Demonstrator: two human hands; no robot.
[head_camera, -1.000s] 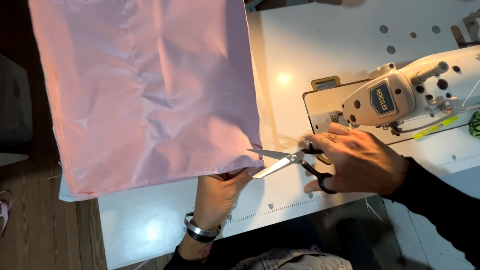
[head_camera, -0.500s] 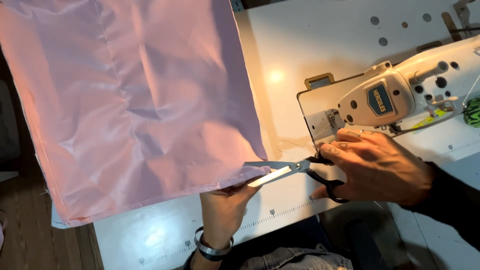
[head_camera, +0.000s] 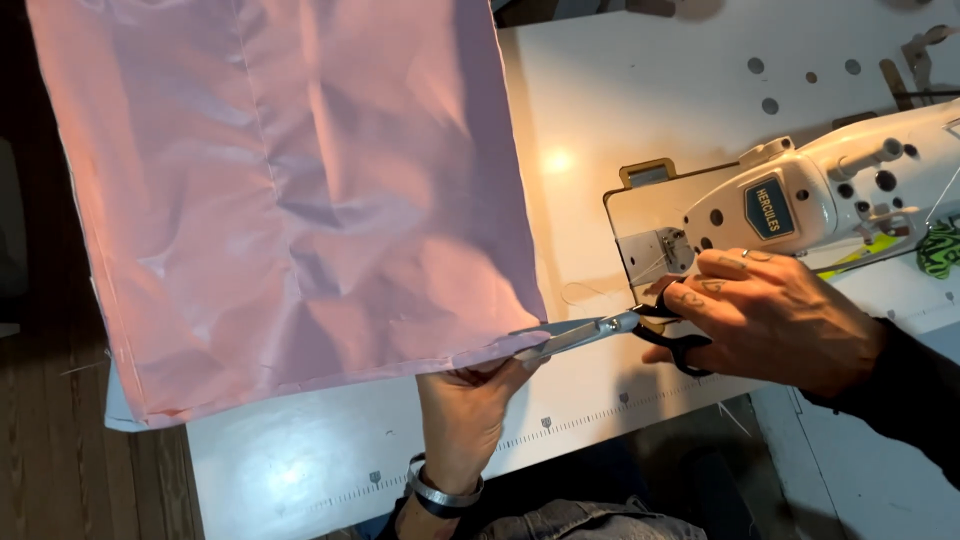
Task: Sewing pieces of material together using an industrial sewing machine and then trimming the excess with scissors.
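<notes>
White sewing table [head_camera: 640, 90] carrying everything; its near edge is showing a printed ruler strip just below the left hand's [head_camera: 465, 420] grip. Pink fabric [head_camera: 280, 200] is lying spread over the table's left part, running away from that grip and hanging past the far-left edge. White sewing machine [head_camera: 800, 200] is sitting on the tabletop just beyond the right hand [head_camera: 775, 320] gripping the scissors [head_camera: 610, 328]. Lamp glare is falling on bare tabletop between fabric and machine.

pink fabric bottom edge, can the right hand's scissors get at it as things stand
Probably yes: the black-handled steel scissors in the right hand already meet the pink fabric edge, held by the left hand, nothing between.
</notes>
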